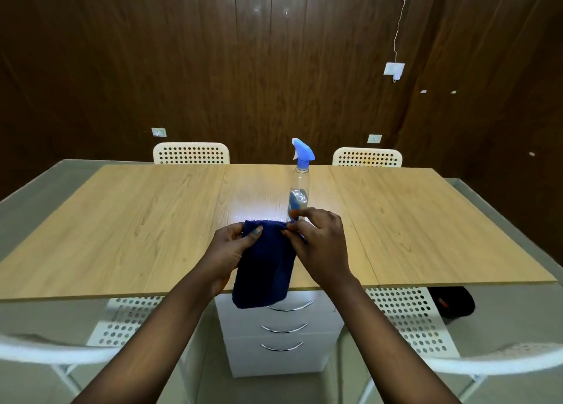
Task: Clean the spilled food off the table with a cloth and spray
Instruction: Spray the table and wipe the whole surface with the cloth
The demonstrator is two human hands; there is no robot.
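Nearest us, two white chair seats flank a white drawer unit under the table's near edge. Above it we hold a dark blue cloth with both hands, its lower end hanging past the edge in front of the top drawer. Our left hand pinches the cloth's upper left corner, thumb on top and fingers curled behind. Our right hand grips the upper right corner with fingertips closed on the fold. Just beyond the right hand, a clear spray bottle with a blue trigger stands upright on the wooden table. Two perforated chair backs stand at the far side before a dark panelled wall.
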